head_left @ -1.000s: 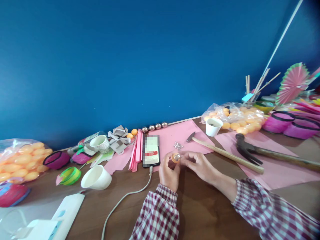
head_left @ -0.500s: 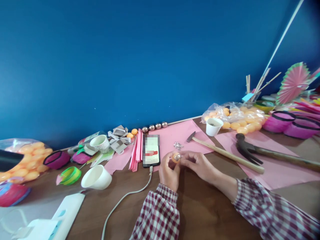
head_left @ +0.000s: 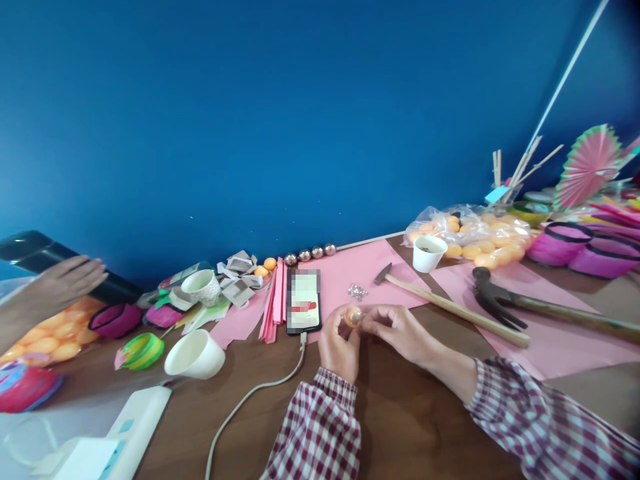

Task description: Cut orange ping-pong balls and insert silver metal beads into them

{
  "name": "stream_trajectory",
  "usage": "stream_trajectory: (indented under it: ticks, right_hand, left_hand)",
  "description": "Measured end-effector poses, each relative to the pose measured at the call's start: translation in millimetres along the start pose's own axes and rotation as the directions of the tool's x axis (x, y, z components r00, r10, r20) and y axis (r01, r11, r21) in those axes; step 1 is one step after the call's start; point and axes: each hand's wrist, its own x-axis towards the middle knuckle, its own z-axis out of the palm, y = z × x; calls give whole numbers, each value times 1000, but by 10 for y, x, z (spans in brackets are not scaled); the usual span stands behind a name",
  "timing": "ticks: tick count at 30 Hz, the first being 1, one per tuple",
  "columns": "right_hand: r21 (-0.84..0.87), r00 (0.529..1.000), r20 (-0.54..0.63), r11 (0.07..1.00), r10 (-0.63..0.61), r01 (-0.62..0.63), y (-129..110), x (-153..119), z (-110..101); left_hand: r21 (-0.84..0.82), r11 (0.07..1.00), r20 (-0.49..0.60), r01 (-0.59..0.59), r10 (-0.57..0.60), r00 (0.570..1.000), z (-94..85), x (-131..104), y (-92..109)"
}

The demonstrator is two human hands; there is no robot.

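Observation:
My left hand is closed around a small orange ball, with its thumb and fingers wrapped about the sides. Part of the ball's upper face carries a shiny silver covering. At the ball's right side, my right hand has its thumb and fingertips pinched together. Whatever those fingertips hold is too small to make out. Just beyond the hands lies a little heap of silver tacks on pink paper. A phone with a cable stands to the left of my left hand.
A small hammer and a claw hammer lie to the right. Behind them are a white cup and bagged orange balls. Several silver balls line the wall. Another person's hand touches a dark cylinder at left.
Another person's hand has come in at the left, and the dark cylinder now reaches further right, tilted. My own hands and the ball stay almost where they were.

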Motion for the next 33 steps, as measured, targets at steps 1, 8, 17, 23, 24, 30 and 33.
stream_trajectory:
  ticks: [1, 8, 17, 23, 24, 30, 33]
  right_hand:
    - [3, 1000, -4, 1000, -1, 1, 8, 1, 1]
    - [8, 1000, -21, 1000, -12, 12, 22, -5, 10]
    - [3, 998, -34, 999, -49, 49, -3, -1, 19]
    - [189, 999, -34, 982, -6, 12, -7, 3, 49]
    - [220, 1000, -27, 975, -2, 8, -4, 3, 52]
    - [239, 1000, -7, 971, 11, -9, -16, -2, 49]
    - [239, 1000, -4, 971, 12, -10, -24, -3, 48]
  left_hand:
    - [-6, 1000, 2, 0, 0, 1000, 2, 0, 2]
    - [6, 1000, 9, 10, -10, 1000, -3, 3, 10]
    - [23, 999, -28, 30, -30, 999, 4, 5, 25]
    - [31, 999, -33, 24, -23, 999, 2, 14, -20]
    - [31, 999, -31, 22, -21, 999, 1, 13, -27]
    - [63, 998, -32, 14, -12, 999, -6, 8, -47]
    - [72, 997, -39, 9, -7, 999, -9, 10, -46]
